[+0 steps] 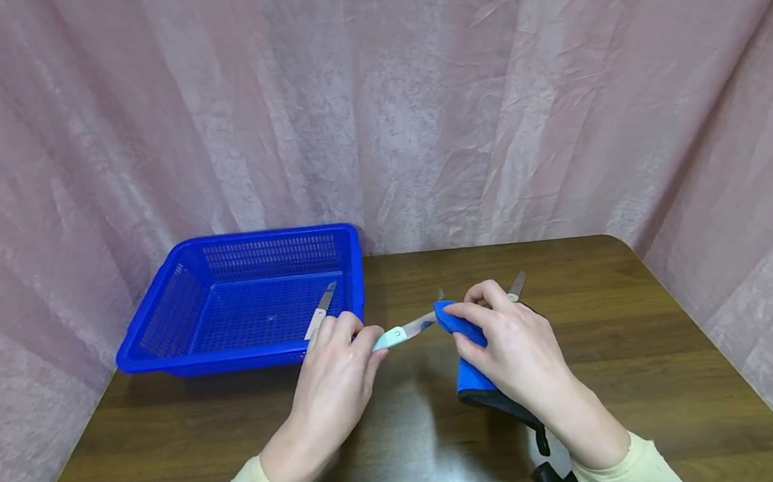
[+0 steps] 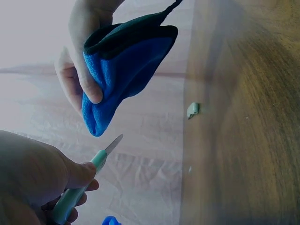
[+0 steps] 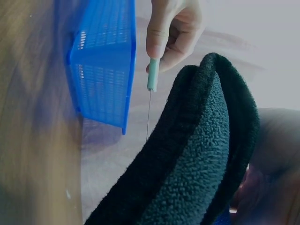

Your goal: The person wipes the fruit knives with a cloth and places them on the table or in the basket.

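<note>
My left hand (image 1: 336, 368) grips the mint-green handle of a small knife (image 1: 390, 339), and its blade points right toward a blue cloth (image 1: 474, 373). Folded over and edged in black, the cloth is pinched between the thumb and fingers of my right hand (image 1: 513, 341). In the head view the blade's tip meets the cloth's upper fold. The left wrist view shows the knife (image 2: 99, 159) tilted upward, its tip just below the cloth (image 2: 126, 70). Dark trim of the cloth (image 3: 187, 154) fills much of the right wrist view and hides part of the blade.
A blue plastic basket (image 1: 243, 354) stands at the left on the brown wooden table (image 1: 620, 373). Inside its right side lies another knife (image 1: 323, 308) with a pale handle. Behind my right hand, a further knife (image 1: 517, 284) lies on the table. Pink curtains (image 1: 373, 117) hang around.
</note>
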A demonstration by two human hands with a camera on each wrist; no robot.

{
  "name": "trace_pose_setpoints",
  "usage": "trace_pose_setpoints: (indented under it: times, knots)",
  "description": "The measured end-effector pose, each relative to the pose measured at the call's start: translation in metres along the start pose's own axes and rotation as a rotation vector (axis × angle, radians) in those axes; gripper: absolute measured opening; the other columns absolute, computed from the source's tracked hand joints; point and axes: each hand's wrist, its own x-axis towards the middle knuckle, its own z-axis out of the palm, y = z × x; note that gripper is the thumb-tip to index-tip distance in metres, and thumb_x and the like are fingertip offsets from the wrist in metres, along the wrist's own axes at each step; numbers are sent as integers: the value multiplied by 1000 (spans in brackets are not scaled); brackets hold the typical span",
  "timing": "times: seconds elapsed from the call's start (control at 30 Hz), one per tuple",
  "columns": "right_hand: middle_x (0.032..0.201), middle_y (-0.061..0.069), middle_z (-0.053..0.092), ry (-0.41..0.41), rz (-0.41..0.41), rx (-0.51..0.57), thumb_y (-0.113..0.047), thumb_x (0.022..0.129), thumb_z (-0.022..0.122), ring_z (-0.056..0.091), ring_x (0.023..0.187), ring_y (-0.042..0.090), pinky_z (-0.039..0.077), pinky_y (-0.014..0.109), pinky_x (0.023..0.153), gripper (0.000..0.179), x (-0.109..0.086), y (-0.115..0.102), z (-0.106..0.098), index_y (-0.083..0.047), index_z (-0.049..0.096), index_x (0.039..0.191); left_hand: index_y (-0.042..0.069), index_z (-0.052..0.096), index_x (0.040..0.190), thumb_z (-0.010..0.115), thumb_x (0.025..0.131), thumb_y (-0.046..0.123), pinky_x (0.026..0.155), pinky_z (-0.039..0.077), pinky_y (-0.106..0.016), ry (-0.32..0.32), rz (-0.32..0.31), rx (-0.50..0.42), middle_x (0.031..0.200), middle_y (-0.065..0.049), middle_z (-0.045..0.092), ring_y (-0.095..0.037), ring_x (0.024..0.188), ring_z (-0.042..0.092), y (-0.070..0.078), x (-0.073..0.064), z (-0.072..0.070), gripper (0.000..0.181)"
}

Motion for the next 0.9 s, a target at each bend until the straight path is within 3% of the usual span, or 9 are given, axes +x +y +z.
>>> trace_pose_setpoints:
  times: [0.9]
  knots:
    - [114, -1, 66, 33, -120, 11, -16, 88, 90, 70, 77, 18, 55, 38, 63, 30, 0, -20, 15, -20, 86, 117, 10, 78, 112, 88, 95, 16, 74, 45, -43, -2, 2, 0, 97, -3, 59, -29, 89, 57, 3, -4, 3, 21]
